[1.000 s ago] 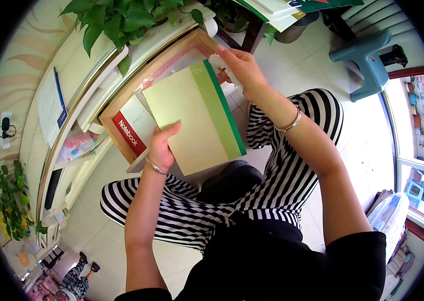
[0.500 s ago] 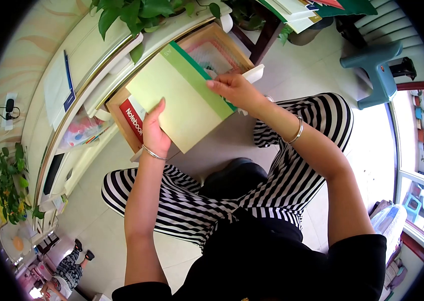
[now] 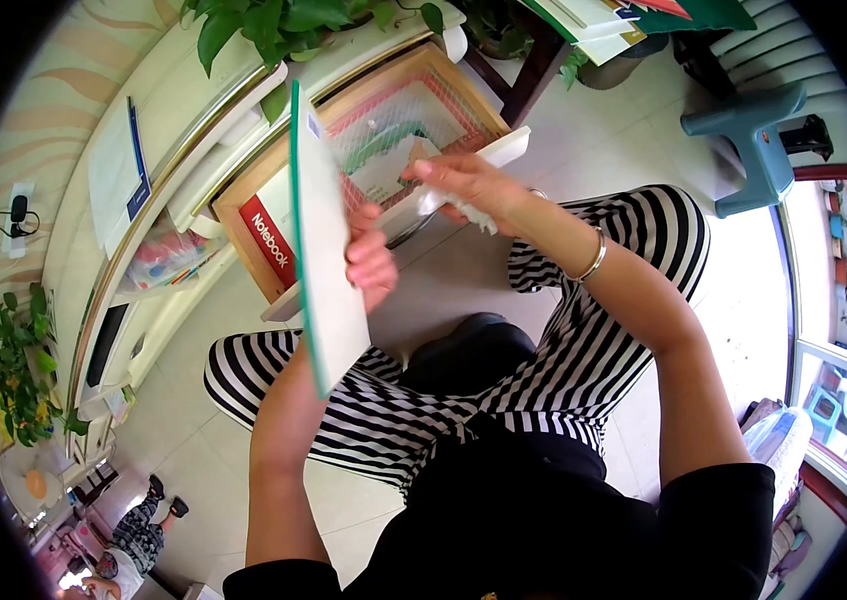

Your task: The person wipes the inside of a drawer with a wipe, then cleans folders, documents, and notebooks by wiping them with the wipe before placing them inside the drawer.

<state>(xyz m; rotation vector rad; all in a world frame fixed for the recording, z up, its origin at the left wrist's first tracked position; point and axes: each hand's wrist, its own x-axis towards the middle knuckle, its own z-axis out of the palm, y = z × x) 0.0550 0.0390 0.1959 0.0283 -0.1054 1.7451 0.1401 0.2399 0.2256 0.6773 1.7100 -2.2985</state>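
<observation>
My left hand (image 3: 371, 262) holds a pale notebook with a green spine (image 3: 328, 260), tilted nearly on edge, its fingers on the right face. Behind it is an open wooden drawer (image 3: 253, 287) containing a red and white book marked "Notebook" (image 3: 268, 240) and a clear plastic-covered item with a pink border (image 3: 413, 115). My right hand (image 3: 473, 188) is over the drawer's front edge, fingers closed around a crumpled white tissue-like piece (image 3: 471, 212).
Leafy plants (image 3: 263, 30) hang over the white cabinet (image 3: 168, 130). A blue stool (image 3: 755, 145) stands at the upper right, beyond a dark table leg (image 3: 533, 85). Another person (image 3: 133, 545) is at the lower left. My striped legs flank the drawer.
The notebook has turned from lying flat to nearly on edge, exposing more of the drawer. My right hand has let go of the notebook's green edge.
</observation>
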